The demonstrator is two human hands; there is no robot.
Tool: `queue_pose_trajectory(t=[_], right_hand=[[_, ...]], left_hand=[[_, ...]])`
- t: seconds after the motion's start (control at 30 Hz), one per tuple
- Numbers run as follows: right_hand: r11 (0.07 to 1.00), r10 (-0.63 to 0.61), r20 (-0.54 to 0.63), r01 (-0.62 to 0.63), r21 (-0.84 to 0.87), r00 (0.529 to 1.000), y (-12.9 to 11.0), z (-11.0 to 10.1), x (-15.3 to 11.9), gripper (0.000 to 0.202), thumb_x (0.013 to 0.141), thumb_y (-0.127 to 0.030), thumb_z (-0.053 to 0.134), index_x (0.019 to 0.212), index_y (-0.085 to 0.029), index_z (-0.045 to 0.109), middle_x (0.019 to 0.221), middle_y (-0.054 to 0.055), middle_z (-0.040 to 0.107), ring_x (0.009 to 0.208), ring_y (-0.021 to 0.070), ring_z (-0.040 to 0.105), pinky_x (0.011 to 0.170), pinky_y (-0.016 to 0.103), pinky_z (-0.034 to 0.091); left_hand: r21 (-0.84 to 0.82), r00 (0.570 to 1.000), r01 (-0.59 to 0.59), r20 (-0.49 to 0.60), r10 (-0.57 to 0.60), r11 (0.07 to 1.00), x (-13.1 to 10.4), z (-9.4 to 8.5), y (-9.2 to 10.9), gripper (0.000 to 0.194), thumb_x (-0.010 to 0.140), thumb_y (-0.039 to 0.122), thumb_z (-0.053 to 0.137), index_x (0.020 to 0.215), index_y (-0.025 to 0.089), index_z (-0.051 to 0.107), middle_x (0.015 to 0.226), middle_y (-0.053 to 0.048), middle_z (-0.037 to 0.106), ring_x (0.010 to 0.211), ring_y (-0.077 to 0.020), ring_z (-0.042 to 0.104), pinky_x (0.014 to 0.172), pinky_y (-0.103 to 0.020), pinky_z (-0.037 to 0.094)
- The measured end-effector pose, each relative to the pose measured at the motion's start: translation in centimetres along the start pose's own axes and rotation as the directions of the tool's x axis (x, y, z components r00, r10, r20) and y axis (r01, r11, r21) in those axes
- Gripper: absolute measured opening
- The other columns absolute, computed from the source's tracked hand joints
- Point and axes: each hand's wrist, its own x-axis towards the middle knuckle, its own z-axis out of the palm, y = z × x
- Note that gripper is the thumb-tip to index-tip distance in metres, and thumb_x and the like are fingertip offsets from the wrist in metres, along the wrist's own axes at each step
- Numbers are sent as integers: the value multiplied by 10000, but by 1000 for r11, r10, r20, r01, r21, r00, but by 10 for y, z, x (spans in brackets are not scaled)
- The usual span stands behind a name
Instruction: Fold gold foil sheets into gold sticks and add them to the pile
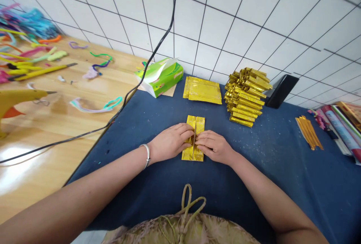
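Note:
A sheet of gold foil paper [199, 122] lies on the blue cloth in front of me, its two long sides folded inward so that their edges nearly meet along a middle seam. My left hand [169, 142], with a silver bangle at the wrist, holds the left flap, fingers bent together near the seam. From the other side my right hand [216, 147] grips the right flap, its fingertips also close to the seam. Both thumbs are low on the paper. What lies under the fingertips is hidden.
Behind the paper lie flat gold foil sheets [204, 90] and a pile of folded gold strips [246, 99]. A black phone [282, 91] leans on the tiled wall. The green tissue box [163, 76], a black cable [158, 46] and a yellow glue gun [22, 99] are leftward; books [342, 127] rightward.

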Motion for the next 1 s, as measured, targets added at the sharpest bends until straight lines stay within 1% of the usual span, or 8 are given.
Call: queue_pose_trajectory(t=[0.17, 0.27, 0.43, 0.53, 0.63, 0.7, 0.87, 1.0], right_hand=[[996, 25, -23, -23, 82, 999, -3, 0, 1, 149, 835, -171, 572, 960, -205, 644, 910, 54, 662, 906, 168, 612, 862, 367, 516], [991, 30, -46, -24, 133, 998, -6, 1, 2, 132, 826, -170, 581, 937, -203, 643, 887, 50, 663, 873, 162, 616, 839, 357, 520], [984, 22, -48, -13, 178, 999, -8, -2, 3, 130, 829, -170, 572, 933, -206, 640, 868, 42, 675, 852, 158, 621, 830, 352, 519], [993, 50, -65, -43, 107, 997, -5, -7, 2, 140, 827, -159, 573, 939, -208, 641, 866, 40, 674, 851, 157, 613, 824, 343, 512], [986, 143, -131, -152, -64, 981, 4, -10, -2, 149, 840, -169, 562, 957, -208, 646, 882, 50, 662, 849, 164, 594, 807, 345, 501], [966, 184, -148, -207, -155, 972, 9, -11, -3, 149, 853, -189, 551, 959, -212, 653, 904, 58, 653, 860, 170, 583, 809, 350, 492], [958, 160, -49, -167, -235, 986, 14, -9, -4, 155, 868, -219, 541, 967, -230, 660, 917, 55, 644, 889, 183, 567, 828, 375, 471], [961, 142, -28, -145, -236, 989, 13, -9, -4, 148, 873, -222, 538, 948, -227, 665, 907, 57, 641, 888, 186, 561, 823, 383, 464]], left_hand=[[50, 1000, 3, 22, -4, 999, 0, 1, 1, 345, 919, 285, 442, 1235, 153, 475, 1228, -102, 522, 1173, -220, 452, 1026, -390, 364], [83, 999, -25, 31, 23, 996, 1, 4, 0, 383, 934, 298, 406, 1290, 163, 449, 1249, -101, 521, 1188, -218, 446, 1032, -393, 345], [148, 996, -68, 61, 59, 987, 0, 9, -3, 371, 946, 300, 365, 1264, 167, 502, 1286, -102, 510, 1222, -221, 421, 1048, -393, 311], [166, 997, -55, 65, 45, 985, 0, 9, -3, 383, 948, 319, 357, 1268, 170, 508, 1288, -102, 510, 1225, -222, 419, 1040, -385, 315], [174, 997, -42, 66, 31, 984, -1, 9, -2, 404, 953, 320, 345, 1304, 174, 479, 1306, -92, 502, 1226, -217, 418, 1041, -376, 311], [178, 997, -37, 68, 25, 983, -1, 9, -2, 409, 955, 321, 340, 1315, 178, 469, 1323, -83, 494, 1228, -213, 416, 1046, -371, 301], [192, 996, -52, 81, 37, 980, -2, 10, -3, 415, 962, 326, 318, 1328, 188, 457, 1372, -56, 468, 1260, -205, 385, 1057, -355, 276], [202, 995, -54, 97, 35, 978, -2, 9, -3, 430, 970, 341, 292, 1343, 187, 439, 1383, -54, 462, 1271, -204, 374, 1063, -357, 264]])
